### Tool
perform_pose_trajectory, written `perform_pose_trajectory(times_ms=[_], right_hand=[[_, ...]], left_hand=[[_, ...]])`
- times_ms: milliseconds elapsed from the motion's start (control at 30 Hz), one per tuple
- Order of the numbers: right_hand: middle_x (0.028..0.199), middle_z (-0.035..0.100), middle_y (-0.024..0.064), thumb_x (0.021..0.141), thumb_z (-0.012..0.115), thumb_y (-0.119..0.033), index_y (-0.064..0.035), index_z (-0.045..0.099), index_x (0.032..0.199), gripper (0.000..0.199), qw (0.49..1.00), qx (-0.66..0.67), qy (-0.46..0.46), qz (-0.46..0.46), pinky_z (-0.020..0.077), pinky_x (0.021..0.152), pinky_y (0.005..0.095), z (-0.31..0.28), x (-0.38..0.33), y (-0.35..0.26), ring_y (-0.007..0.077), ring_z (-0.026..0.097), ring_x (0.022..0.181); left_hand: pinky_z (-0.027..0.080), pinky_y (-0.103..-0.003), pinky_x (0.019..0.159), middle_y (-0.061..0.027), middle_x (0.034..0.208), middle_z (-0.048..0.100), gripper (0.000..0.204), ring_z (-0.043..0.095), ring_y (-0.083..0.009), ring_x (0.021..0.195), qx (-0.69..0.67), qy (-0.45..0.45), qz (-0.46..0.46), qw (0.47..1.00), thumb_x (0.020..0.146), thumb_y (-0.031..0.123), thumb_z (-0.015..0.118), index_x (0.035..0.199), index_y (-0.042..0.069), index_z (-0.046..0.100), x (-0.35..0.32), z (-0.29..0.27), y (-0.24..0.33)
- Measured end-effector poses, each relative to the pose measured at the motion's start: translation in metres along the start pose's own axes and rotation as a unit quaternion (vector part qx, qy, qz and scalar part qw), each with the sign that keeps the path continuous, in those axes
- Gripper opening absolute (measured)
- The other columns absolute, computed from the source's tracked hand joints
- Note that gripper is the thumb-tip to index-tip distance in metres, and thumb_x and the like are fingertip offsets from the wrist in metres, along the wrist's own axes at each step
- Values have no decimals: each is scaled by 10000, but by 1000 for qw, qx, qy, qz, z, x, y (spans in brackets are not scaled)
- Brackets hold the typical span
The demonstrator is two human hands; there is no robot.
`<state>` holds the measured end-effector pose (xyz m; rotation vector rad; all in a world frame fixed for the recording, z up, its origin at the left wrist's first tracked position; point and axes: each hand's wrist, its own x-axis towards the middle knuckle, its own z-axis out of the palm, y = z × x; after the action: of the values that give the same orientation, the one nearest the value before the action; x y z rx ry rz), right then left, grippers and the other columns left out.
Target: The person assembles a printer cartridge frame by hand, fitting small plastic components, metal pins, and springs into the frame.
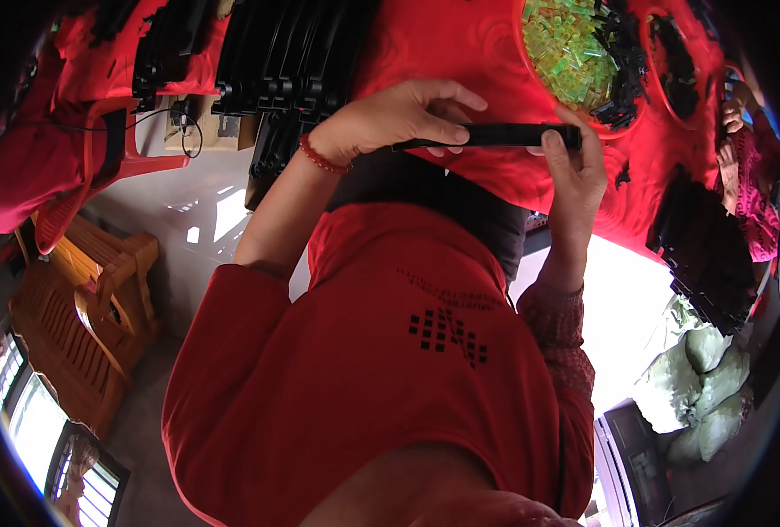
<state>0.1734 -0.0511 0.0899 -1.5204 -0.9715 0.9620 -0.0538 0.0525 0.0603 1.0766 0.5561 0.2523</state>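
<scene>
A narrow black plastic bar lies crosswise between my hands, above the near edge of the red-covered table. My left hand, with a red bead bracelet at the wrist, pinches its left end between thumb and fingers. At the other end, the thumb and fingers of my right hand are closed on the bar. Beyond my right hand stands a round red basin holding yellow-green translucent pieces and small black parts.
Long black plastic parts lie stacked at the far left. A second basin holds dark pieces. Another person's hands show at the right edge, near a black pile. A red chair, wooden bench and pale sacks stand around.
</scene>
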Motion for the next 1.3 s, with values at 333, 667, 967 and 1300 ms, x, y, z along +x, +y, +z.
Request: perform_pose_trajectory(times_ms=[333, 667, 967, 1300], right_hand=[[997, 640, 122, 980, 605, -112, 64, 528, 1130, 243, 986, 66, 149, -44, 502, 825, 277, 9, -8, 20, 199, 682, 862], [1226, 550, 140, 805, 755, -145, -27, 441, 1366, 653, 942, -284, -113, -141, 280, 1041, 437, 38, -30, 21, 285, 519, 1148], [1045, 648, 149, 940, 621, -128, 38, 502, 1301, 415, 974, -170, -13, -147, 418, 939, 375, 32, -6, 15, 237, 622, 945], [1070, 672, 132, 1068, 387, -140, 45, 495, 1341, 347, 975, -106, 25, -195, 462, 904, 272, 38, 25, -21, 138, 605, 950]], left_hand=[[349, -469, 1137, -199, 1408, 464, 614, 466, -345, 1321, -288, 74, 225, 928, 990, 465, 500, 1412, 37, 373, 25, 33, -16], [505, -319, 850, -64, 1085, 623, 237, 615, -148, 938, -179, 301, 202, 914, 1044, 223, 460, 1203, 52, 499, 42, 60, -11], [480, -225, 788, -15, 992, 603, 309, 558, -72, 868, 42, 299, 189, 934, 1040, 148, 482, 1301, -13, 521, 33, 58, -11], [504, -259, 694, -56, 867, 647, 290, 607, -99, 750, 56, 287, 191, 937, 976, 212, 611, 1190, 19, 644, 24, 65, -20]])
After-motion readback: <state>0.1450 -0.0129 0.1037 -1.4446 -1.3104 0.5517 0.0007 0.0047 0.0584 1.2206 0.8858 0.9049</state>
